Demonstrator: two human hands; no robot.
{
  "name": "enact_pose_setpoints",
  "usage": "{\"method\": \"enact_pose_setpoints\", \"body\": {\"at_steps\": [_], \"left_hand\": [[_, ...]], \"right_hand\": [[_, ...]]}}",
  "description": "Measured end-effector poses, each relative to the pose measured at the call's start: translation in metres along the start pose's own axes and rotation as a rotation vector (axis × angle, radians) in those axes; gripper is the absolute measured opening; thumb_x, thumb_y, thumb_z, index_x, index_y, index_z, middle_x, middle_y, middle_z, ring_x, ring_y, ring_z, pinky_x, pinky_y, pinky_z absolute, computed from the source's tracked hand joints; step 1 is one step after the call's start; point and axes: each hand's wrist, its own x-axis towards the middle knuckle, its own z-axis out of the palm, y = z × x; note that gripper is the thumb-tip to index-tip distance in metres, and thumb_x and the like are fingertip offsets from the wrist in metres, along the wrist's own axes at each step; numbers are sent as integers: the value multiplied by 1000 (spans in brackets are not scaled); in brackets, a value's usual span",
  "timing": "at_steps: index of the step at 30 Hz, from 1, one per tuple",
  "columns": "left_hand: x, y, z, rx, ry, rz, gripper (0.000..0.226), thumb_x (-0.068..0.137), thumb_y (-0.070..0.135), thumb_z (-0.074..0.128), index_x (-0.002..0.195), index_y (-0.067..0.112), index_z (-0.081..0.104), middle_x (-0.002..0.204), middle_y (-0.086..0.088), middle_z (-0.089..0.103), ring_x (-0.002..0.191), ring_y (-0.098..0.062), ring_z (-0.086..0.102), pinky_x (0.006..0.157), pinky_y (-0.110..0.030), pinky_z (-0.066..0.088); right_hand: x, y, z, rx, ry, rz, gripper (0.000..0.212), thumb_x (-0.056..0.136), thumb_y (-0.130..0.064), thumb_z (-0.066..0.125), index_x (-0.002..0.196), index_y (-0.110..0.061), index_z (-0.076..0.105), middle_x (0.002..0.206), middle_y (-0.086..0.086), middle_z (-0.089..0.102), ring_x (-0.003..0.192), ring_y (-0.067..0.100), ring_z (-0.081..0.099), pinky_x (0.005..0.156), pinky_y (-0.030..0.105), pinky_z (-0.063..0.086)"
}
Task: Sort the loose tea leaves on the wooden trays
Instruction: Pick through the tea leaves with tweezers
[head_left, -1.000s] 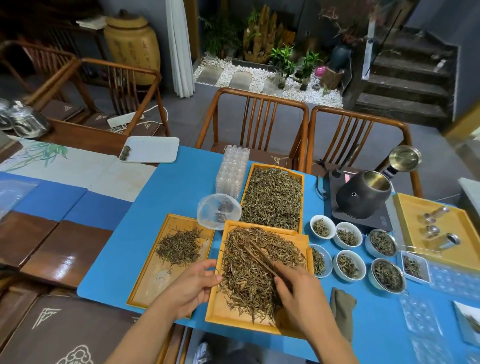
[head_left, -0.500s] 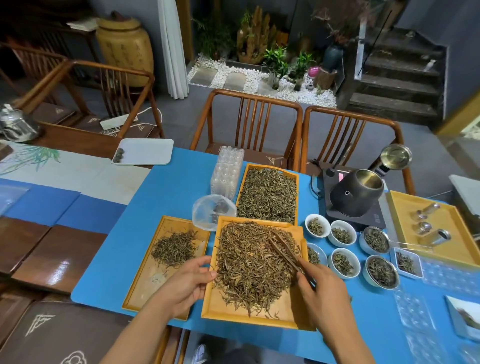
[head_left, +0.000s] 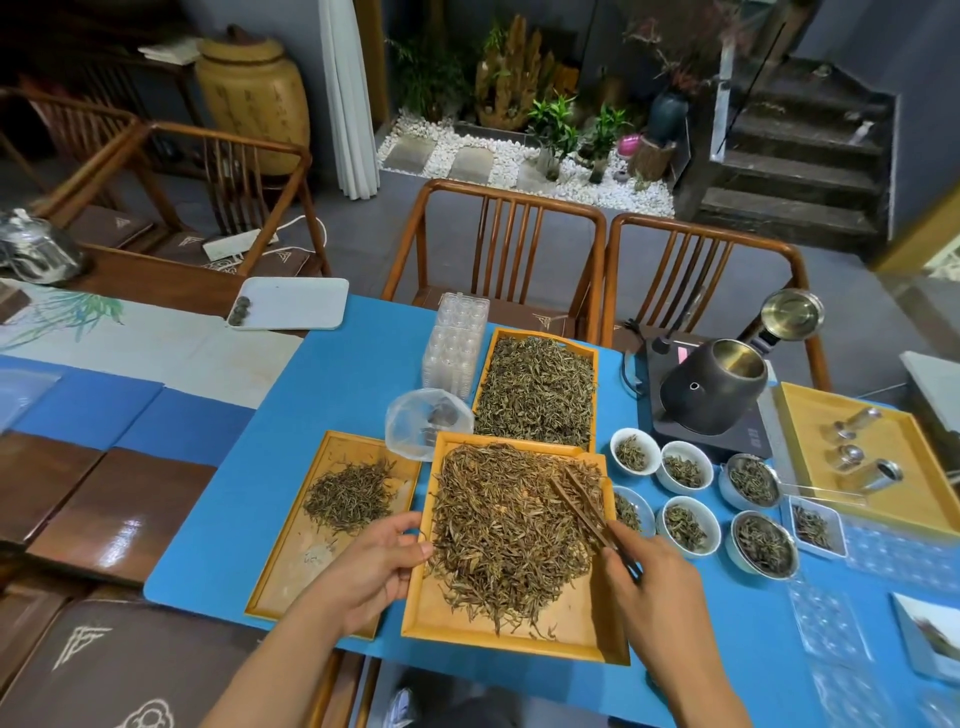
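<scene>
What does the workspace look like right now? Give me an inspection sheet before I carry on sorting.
Surface: table under a blue cloth.
Job's things: near tray heaped with tea leaves; left tray with a small pile; far tray full.
Clutter: small bowls of tea; dark kettle with its lid open; clear plastic bag; right tray of metal cups.
Grippers: left hand grips the near tray's left edge; right hand holds wooden tongs over the leaves.
Cables: black cord beside the kettle base.
Surroundings: wooden chairs, steps, potted plants.
</scene>
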Motion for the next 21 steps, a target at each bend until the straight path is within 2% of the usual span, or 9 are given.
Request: {"method": "enact_pose_setpoints", "body": {"at_steps": [4, 7, 9, 10, 13, 18, 21], "left_hand": [[-2, 1, 4, 0, 0, 9, 34, 90, -12, 57, 123, -3, 59, 87, -17, 75, 76, -23, 74, 67, -30, 62], [-3, 3, 6, -7, 5, 8, 33, 92, -13, 54, 123, -3, 59, 86, -18, 76, 76, -24, 75, 66, -32, 62], [-3, 4, 8, -16, 2, 10, 33, 92, -13, 54, 124, -4, 58, 89, -19, 76, 78, -26, 76, 67, -34, 63], [-3, 4, 9, -18, 2, 14, 34, 92, -13, 53, 124, -4, 58, 90, -20, 76, 79, -26, 76, 67, -34, 63], [-3, 4, 12, -28, 22, 17, 33, 92, -14, 52, 123, -4, 59, 98, -26, 75, 83, -29, 76, 68, -36, 63], [-4, 5, 11, 11, 67, 7, 33, 92, -10, 56, 124, -2, 60, 94, -21, 72, 80, -26, 71, 69, -36, 63], [-4, 5, 12, 16, 64, 4, 32, 93, -9, 56, 124, -2, 59, 82, -13, 73, 71, -19, 71, 64, -31, 62]], "right_hand": [[-1, -10, -3, 12, -13, -57, 33, 93, -29, 63, 125, -35, 67, 87, -5, 62, 81, 12, 55, 67, 27, 39], [-6, -22, -4, 89, -139, -187, 32, 92, -28, 65, 122, -41, 67, 83, -9, 62, 77, 2, 54, 67, 14, 39], [-11, -28, -1, 93, -269, -259, 33, 93, -32, 62, 124, -43, 65, 86, -10, 61, 82, 2, 56, 74, 16, 42], [-13, -31, 2, 74, -326, -283, 33, 94, -34, 60, 125, -42, 64, 88, -11, 59, 85, 3, 55, 78, 21, 44], [-17, -36, 9, 6, -422, -316, 34, 96, -38, 53, 129, -43, 60, 91, -11, 54, 89, 8, 53, 80, 28, 45], [-15, -34, 7, -3, -434, -345, 37, 96, -39, 54, 133, -42, 58, 97, -11, 57, 95, 9, 55, 84, 32, 47], [-14, -30, 4, -6, -415, -346, 37, 95, -39, 54, 132, -43, 58, 96, -12, 56, 93, 8, 55, 82, 30, 46]]}}
